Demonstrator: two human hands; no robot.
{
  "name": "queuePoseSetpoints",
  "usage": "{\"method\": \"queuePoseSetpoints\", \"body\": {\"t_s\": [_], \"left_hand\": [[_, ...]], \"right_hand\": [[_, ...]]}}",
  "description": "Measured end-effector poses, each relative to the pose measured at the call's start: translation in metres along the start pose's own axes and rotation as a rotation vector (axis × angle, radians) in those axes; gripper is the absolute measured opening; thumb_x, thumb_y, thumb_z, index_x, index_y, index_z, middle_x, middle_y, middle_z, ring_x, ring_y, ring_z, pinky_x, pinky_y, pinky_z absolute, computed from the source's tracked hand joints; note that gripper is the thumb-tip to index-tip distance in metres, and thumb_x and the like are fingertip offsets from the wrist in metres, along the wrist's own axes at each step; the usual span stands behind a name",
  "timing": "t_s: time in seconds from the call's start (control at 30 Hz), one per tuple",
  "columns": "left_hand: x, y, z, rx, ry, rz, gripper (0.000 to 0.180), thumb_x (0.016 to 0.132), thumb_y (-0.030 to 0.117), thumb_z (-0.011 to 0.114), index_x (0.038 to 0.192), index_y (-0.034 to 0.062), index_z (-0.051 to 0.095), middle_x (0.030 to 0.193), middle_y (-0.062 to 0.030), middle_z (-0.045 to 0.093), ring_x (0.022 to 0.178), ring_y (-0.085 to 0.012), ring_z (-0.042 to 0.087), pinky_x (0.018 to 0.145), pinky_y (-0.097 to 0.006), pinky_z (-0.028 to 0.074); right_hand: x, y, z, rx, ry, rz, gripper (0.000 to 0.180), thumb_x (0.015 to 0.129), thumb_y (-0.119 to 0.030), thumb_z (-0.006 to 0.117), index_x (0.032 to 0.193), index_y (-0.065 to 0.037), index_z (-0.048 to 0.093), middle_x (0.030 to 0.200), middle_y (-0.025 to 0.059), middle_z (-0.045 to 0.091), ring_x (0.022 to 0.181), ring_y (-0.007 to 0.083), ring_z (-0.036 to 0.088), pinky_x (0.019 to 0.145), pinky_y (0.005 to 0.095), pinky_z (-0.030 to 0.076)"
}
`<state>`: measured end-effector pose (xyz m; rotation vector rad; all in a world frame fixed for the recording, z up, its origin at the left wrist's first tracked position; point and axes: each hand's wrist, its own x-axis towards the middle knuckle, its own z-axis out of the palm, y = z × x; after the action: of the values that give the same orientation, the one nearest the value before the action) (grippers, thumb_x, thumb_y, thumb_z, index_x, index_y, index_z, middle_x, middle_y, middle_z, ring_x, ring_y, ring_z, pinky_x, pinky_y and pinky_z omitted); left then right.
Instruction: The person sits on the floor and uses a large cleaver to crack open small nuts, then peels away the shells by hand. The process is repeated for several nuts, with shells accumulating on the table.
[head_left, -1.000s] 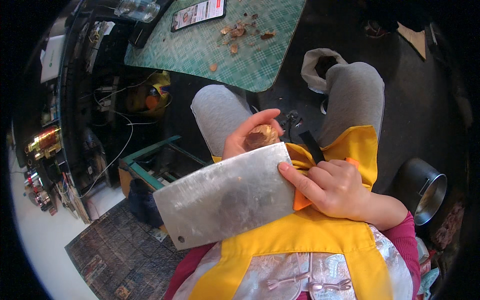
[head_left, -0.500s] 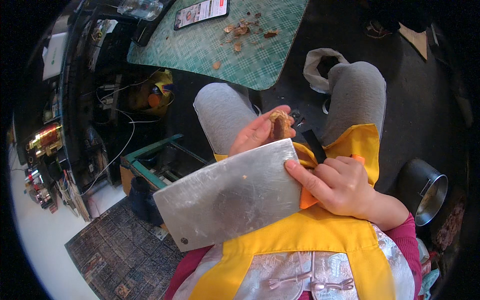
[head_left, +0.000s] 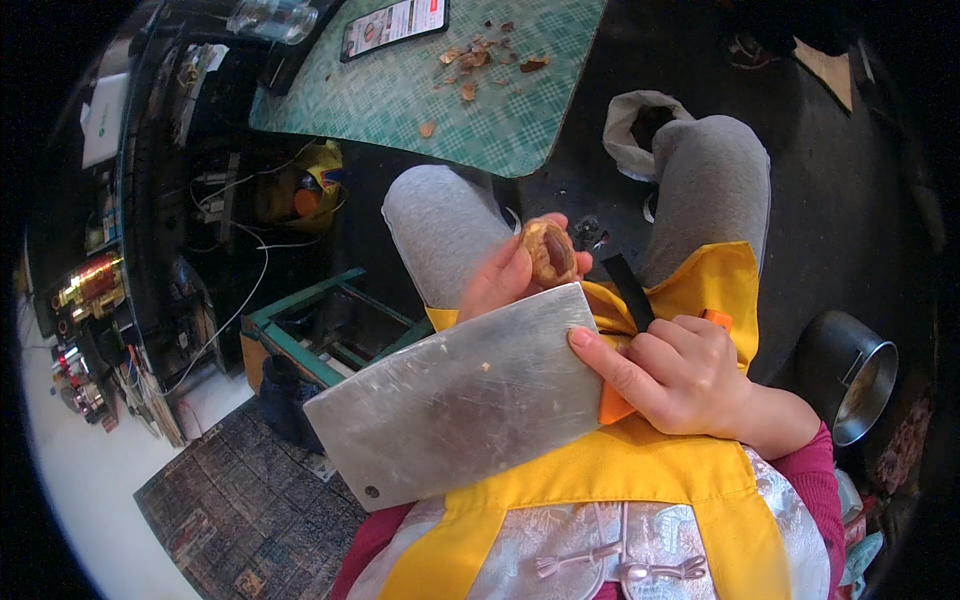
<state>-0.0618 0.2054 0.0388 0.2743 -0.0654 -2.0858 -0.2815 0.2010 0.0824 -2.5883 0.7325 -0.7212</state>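
Observation:
A wide cleaver [head_left: 450, 400] with a grey metal blade and an orange handle lies slantwise across the front of my body. My right hand [head_left: 685, 375] is wrapped round the handle, its thumb resting against the blade. Beyond the blade's upper edge, my left hand [head_left: 498, 275] grips a rounded brown lump [head_left: 550, 256] between thumb and fingers. The lump has a pale rough rim and a darker, hollow-looking middle; its kind is unclear. Part of the left palm and wrist is hidden behind the blade. A small pale crumb sticks to the metal.
Ahead stands a table with a green checked top [head_left: 400, 115], bearing a phone [head_left: 395, 28] and brown peelings [head_left: 475, 58]. A white bag [head_left: 627, 135] stands by my right knee. A metal pot [head_left: 850, 378] lies to the right. A green-framed stool [head_left: 300, 335] is at left.
My left hand has shifted slightly left and turned the brown lump, so that its hollow middle shows more. The cleaver and my right hand are almost where they were.

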Motion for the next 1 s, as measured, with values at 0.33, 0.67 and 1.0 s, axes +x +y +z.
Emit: {"method": "queuePoseSetpoints", "body": {"t_s": [0.33, 0.67, 1.0], "left_hand": [[-0.021, -0.012, 0.022, 0.274, 0.123, 0.118, 0.052, 0.090, 0.026, 0.067, 0.134, 0.0087, 0.046, 0.131, -0.0196, 0.054, 0.119, -0.0265, 0.058, 0.093, -0.040, 0.052], [-0.045, -0.014, 0.043, 0.849, 0.393, 0.166, 0.056, 0.084, 0.029, 0.074, 0.130, 0.0053, 0.051, 0.114, -0.0180, 0.064, 0.102, -0.0248, 0.067, 0.088, -0.038, 0.055], [-0.068, 0.005, 0.024, 0.555, 0.309, -0.225, 0.056, 0.085, 0.029, 0.072, 0.131, 0.0050, 0.049, 0.116, -0.0159, 0.063, 0.105, -0.0238, 0.065, 0.091, -0.035, 0.054]], "right_hand": [[-0.001, -0.006, -0.010, 0.036, 0.016, -0.058, 0.046, 0.083, -0.013, 0.063, 0.129, -0.011, 0.060, 0.058, -0.0028, 0.047, 0.049, 0.0079, 0.050, 0.042, 0.0203, 0.036], [-0.007, -0.009, -0.009, -0.006, 0.021, -0.116, 0.059, 0.070, -0.019, 0.062, 0.127, -0.006, 0.061, 0.056, -0.0056, 0.037, 0.046, 0.0067, 0.043, 0.042, 0.0219, 0.031], [-0.011, -0.013, -0.017, 0.022, -0.020, -0.060, 0.042, 0.084, -0.014, 0.065, 0.126, -0.009, 0.062, 0.058, -0.0022, 0.049, 0.048, 0.0073, 0.049, 0.041, 0.0203, 0.035]]}}
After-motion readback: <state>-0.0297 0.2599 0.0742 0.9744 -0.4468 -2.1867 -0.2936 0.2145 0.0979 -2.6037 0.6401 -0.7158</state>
